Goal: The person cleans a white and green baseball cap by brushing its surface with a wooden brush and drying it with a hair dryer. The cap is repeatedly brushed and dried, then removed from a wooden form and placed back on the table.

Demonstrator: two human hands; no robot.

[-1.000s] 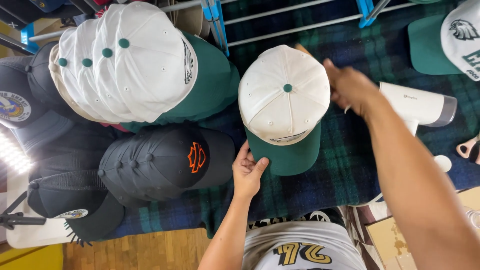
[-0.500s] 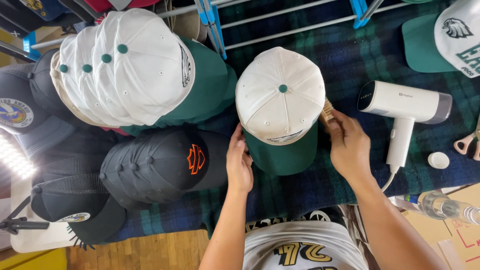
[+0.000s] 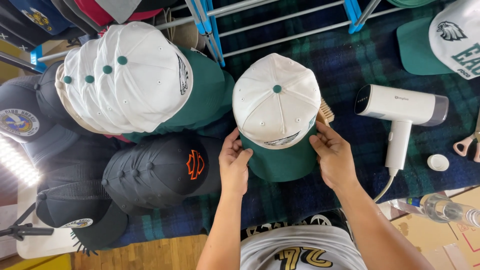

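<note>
Now white cap (image 3: 276, 100) with green brim between both hands, left grip (image 3: 235, 162) and right grip (image 3: 334, 157) closed on brim edges.

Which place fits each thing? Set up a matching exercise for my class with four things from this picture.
Things:
1. white cap with green brim
2. handheld steamer
3. stack of white caps
4. black cap with orange emblem

Places:
A. to the right of the held cap, on the plaid cloth
B. below the white stack
C. between the left hand and the right hand
D. upper left, nested in a row

Pairs: 1-C, 2-A, 3-D, 4-B
</note>
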